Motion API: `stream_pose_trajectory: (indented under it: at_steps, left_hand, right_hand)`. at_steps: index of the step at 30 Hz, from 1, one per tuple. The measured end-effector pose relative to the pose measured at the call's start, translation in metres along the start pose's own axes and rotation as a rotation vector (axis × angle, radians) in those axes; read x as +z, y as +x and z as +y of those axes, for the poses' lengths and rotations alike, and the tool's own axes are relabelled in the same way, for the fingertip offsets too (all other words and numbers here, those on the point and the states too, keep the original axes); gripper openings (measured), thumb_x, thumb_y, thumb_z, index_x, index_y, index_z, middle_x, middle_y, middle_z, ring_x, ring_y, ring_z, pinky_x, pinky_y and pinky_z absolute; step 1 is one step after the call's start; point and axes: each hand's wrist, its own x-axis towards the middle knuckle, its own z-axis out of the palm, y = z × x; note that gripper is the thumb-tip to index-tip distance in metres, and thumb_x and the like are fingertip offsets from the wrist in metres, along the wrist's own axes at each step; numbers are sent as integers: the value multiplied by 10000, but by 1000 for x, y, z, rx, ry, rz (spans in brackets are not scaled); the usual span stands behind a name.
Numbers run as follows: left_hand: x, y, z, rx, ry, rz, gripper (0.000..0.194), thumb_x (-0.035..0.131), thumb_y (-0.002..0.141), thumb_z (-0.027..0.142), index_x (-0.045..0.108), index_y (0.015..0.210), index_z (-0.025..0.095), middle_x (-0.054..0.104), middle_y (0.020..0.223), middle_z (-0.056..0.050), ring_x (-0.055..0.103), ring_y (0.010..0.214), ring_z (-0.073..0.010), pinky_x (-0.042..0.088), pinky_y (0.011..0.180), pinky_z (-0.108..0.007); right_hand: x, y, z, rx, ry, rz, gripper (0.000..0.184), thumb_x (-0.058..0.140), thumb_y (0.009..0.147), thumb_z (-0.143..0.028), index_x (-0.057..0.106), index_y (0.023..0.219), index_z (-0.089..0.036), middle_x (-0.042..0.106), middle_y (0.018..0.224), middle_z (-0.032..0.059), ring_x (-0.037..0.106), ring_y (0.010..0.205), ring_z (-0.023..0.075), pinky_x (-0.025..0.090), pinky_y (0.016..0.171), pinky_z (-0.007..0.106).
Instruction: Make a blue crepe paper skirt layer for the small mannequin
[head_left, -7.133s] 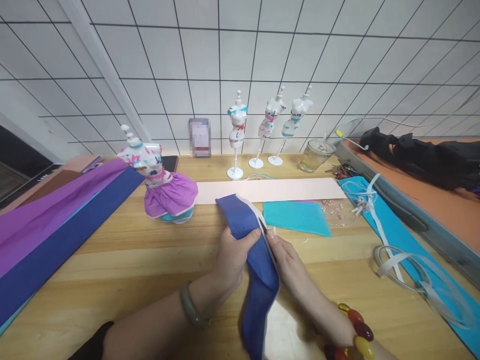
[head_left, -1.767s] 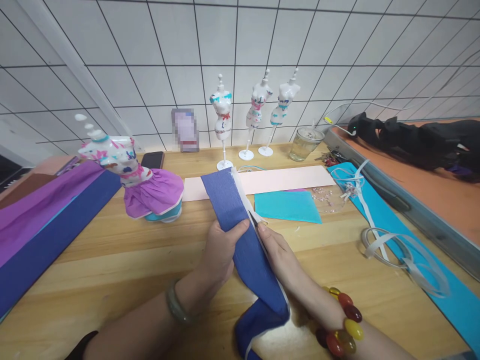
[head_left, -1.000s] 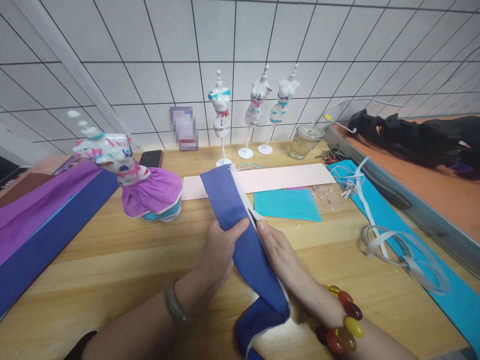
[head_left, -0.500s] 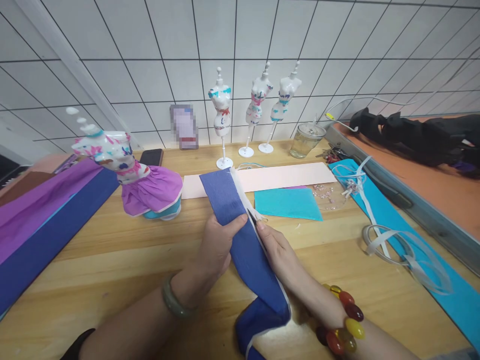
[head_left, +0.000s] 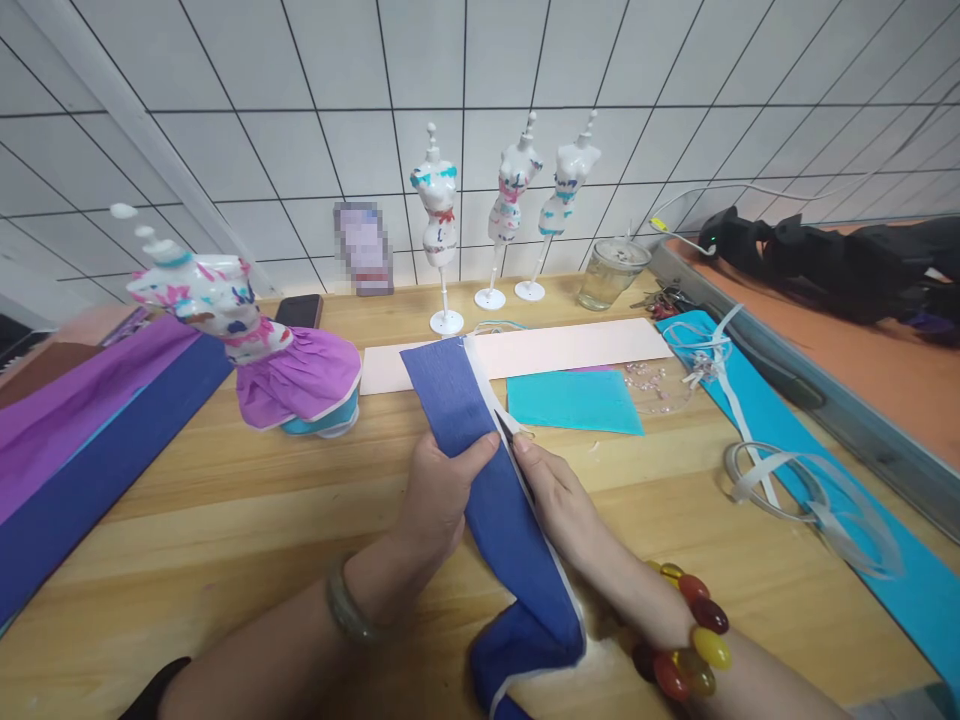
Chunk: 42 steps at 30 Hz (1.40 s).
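My left hand (head_left: 442, 490) pinches a long dark-blue strip (head_left: 495, 515) of paper or cloth, with its thumb on top near the right edge. White tape (head_left: 480, 375) runs along that edge; beside the thumb a narrow piece splits away to the right. My right hand (head_left: 559, 490) is closed on a small dark pointed tool (head_left: 504, 427), perhaps scissors or snips, mostly hidden by the fingers. The tool's tip lies at the split in the white edging, close to my left thumb. Toward me, the strip folds over and drapes onto the wooden table (head_left: 247, 560).
A painted dress form in a purple skirt (head_left: 300, 375) stands left; three white dress forms, one nearest (head_left: 439, 210), line the back. Pale card (head_left: 577, 345), a turquoise piece (head_left: 574, 400), a glass cup (head_left: 611, 275) and a tape roll (head_left: 776, 482) lie beyond and right.
The tool's dark tip shows a little more along the white edging. My left thumb has shifted slightly to the right; both hands keep their hold. The view has tilted slightly.
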Motion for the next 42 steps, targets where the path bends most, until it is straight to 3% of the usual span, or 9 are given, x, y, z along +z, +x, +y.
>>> stream_pose_trajectory:
  at_steps: [21, 29, 35, 42]
  left_hand:
    - [0, 0, 1, -25, -10, 5, 271, 778, 578, 204, 656, 812, 139, 710, 760, -29, 647, 673, -161, 520, 682, -292]
    - [-1, 5, 14, -56, -64, 2, 293, 774, 578, 209, 645, 829, 128, 698, 749, -31, 631, 640, -147, 516, 643, -270]
    - [-2, 8, 16, -33, -32, -8, 305, 784, 557, 185, 638, 819, 130, 697, 742, -28, 629, 633, -144, 519, 633, -269]
    - [-2, 7, 14, -14, -12, 2, 310, 786, 553, 188, 639, 818, 129, 697, 741, -23, 628, 640, -144, 521, 641, -272]
  right_hand:
    - [-1, 2, 4, -31, -85, 33, 436, 355, 892, -557, 537, 769, -181, 514, 721, 2, 438, 667, 153, 390, 653, 260]
    - [1, 0, 3, -51, -130, 13, 429, 348, 901, -537, 480, 690, -188, 475, 675, -11, 419, 643, 143, 365, 614, 251]
    - [2, 0, 4, -66, -89, -9, 404, 358, 909, -507, 498, 712, -183, 556, 765, 13, 481, 731, 160, 395, 706, 261]
    - [3, -1, 2, -48, -71, -4, 403, 358, 909, -499, 512, 722, -177, 577, 779, 22, 494, 733, 163, 404, 707, 266]
